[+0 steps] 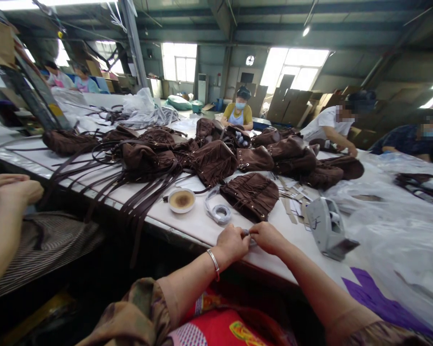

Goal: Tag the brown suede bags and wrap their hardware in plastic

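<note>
Two bare hands, a left hand (234,242) and a right hand (269,238), met in my head view at the near edge of the table (202,229). I counted one small greyish piece (246,232) at their fingertips, one fringed brown bag (254,194) just beyond, one bowl (181,200) of tan stuff darker in its middle, one coil of grey strip (222,220) and one dispenser (315,222). Behind them more brown bags (216,163) overlapped too much for me to count and blocked part of the far side, while dark straps (139,221) hung over the edge at left. Clear plastic (400,230) crowded the right, near a purple piece (377,295). Another person's hands (18,190) showed at the left edge. The left forearm, with a bangle (213,265) at its wrist, reached up from the lower left; the right one slanted in from the lower right. The left hand pinched the greyish piece; the right hand's fingertips were drawn together against it, and whether they gripped it too I couldn't tell, since the fingers hid most of it.
</note>
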{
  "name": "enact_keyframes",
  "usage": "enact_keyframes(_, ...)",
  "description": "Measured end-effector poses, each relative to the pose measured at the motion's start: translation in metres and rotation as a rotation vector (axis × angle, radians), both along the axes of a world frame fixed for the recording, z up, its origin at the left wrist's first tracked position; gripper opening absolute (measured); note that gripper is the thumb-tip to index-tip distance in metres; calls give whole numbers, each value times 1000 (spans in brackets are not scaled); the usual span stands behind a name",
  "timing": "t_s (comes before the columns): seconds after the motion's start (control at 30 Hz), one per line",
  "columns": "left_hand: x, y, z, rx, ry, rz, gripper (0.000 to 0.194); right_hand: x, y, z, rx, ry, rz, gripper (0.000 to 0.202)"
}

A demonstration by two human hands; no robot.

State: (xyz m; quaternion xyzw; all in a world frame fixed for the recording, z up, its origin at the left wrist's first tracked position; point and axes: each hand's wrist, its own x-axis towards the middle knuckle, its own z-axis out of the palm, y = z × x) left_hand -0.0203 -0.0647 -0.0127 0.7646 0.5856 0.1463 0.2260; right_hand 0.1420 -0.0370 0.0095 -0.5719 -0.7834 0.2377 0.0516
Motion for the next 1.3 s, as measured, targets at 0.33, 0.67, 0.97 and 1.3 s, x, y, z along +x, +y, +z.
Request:
enact_keyframes(0.33,8,-1,9,-58,54,34,37,-4,-10,3,15,79,-61,25)
enact_keyframes(0.67,14,11,10,-97,21,66,33,-10,-30,1,237,38,11,34)
enact_keyframes(0.97,4,19,6,51,169,-242,23,44,-36,-21,529,-101,252,35)
enact_keyframes(1.3,-5,38,33,107,332,-533,22,45,-21,-14,601,-119,433,22)
